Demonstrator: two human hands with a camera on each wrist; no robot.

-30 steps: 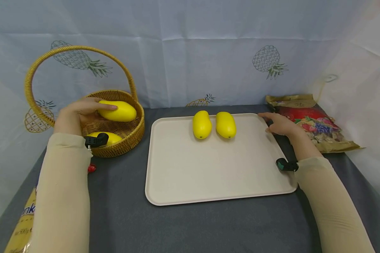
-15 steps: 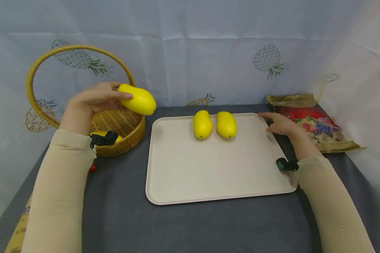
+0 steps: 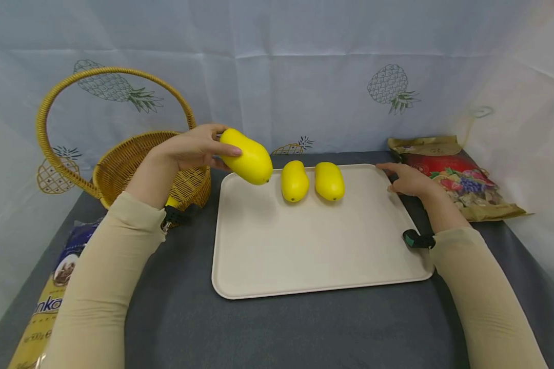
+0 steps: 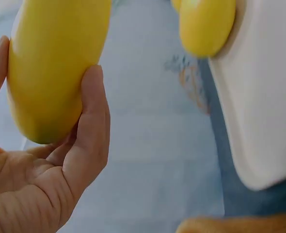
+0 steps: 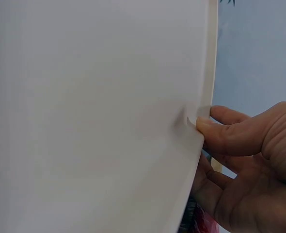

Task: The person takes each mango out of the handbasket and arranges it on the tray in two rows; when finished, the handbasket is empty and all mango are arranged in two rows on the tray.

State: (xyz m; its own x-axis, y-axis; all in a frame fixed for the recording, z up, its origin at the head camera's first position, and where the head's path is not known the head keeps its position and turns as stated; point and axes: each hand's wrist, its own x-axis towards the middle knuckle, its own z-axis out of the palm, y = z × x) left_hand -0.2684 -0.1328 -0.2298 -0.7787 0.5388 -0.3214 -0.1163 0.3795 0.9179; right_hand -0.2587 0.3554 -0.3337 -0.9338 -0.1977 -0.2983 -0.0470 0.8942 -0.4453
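Note:
My left hand (image 3: 191,148) holds a smooth yellow mango (image 3: 248,158) between thumb and fingers, raised over the back left corner of a cream tray (image 3: 323,246). In the left wrist view the fingers wrap the lower end of the held mango (image 4: 55,63). Two more mangoes, one left (image 3: 294,181) and one right (image 3: 329,181), lie side by side at the tray's back edge. At the back right corner, my right hand (image 3: 408,180) pinches the tray's rim (image 5: 208,87), thumb on top in the right wrist view. Behind my left forearm stands a wicker basket (image 3: 115,166), partly hidden.
A bit of yellow (image 3: 172,202) shows in the basket beside my wrist. The basket's tall handle (image 3: 115,70) arches up against the curtain. A brown and red bag (image 3: 457,177) lies right of the tray; a yellow and blue packet (image 3: 51,302) lies at left.
My left hand has lifted the mango out of the basket and carried it rightward to above the tray's left corner. The right hand and the tray have stayed in place.

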